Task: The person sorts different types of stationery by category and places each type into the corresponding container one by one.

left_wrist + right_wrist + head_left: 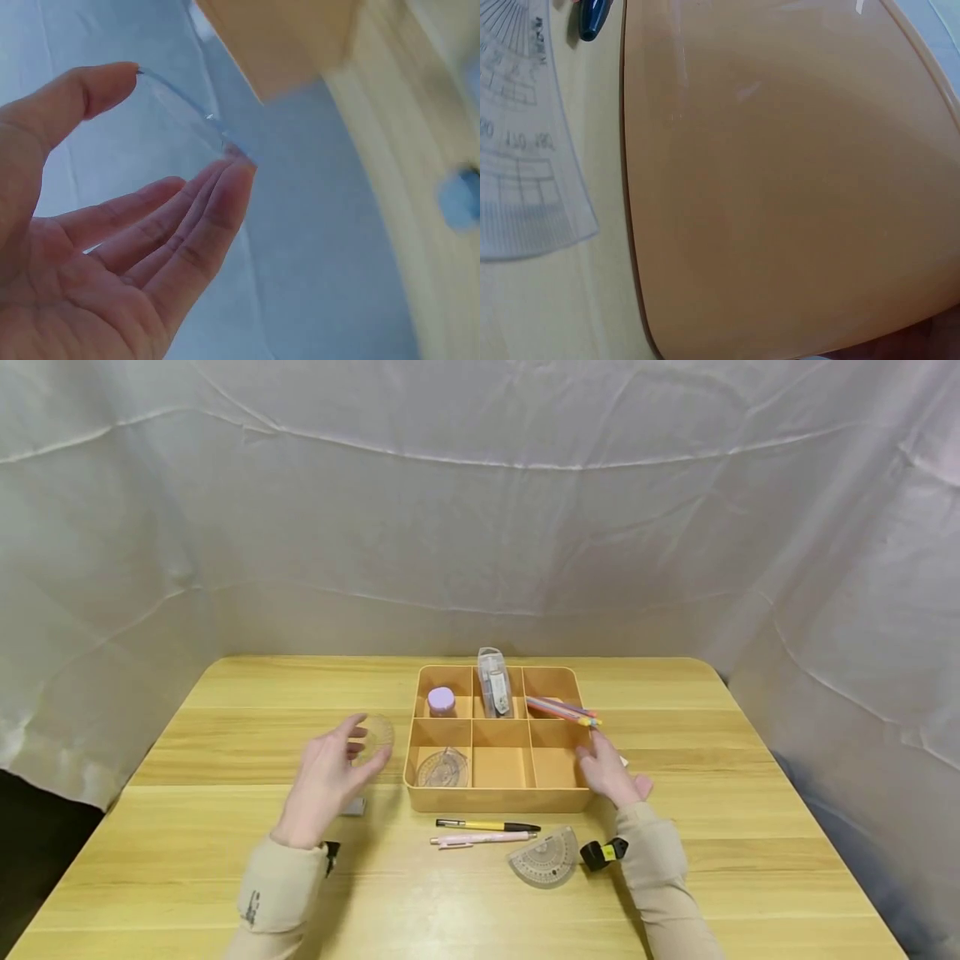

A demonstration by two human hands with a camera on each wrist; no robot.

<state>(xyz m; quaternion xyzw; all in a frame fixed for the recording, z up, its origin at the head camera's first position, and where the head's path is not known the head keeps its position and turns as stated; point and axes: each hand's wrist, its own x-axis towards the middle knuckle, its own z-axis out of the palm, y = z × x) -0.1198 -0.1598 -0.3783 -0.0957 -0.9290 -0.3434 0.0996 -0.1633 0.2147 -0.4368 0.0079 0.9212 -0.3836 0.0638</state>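
In the head view my left hand [322, 781] is left of the tan divided organizer box [498, 800]. Between thumb and fingertips it pinches a clear round protractor [378, 737] by its edges, raised above the table; the left wrist view shows the disc [191, 112] nearly edge-on. At the box's right side, my right hand [609, 775] grips the wall, thumb over the inner side. The right wrist view is filled by the box's tan side [780, 172], its fingers hidden. Another clear round protractor [442, 768] lies in the front-left compartment.
A purple-lidded jar [441, 700], a clear case [495, 683] and colored pens [562, 710] occupy the back compartments. In front lie a yellow-black pen [487, 825], a pink pen [480, 839] and a half-round protractor [547, 860]. A pink object [643, 785] is beside my right hand; a grey block [354, 807] near my left.
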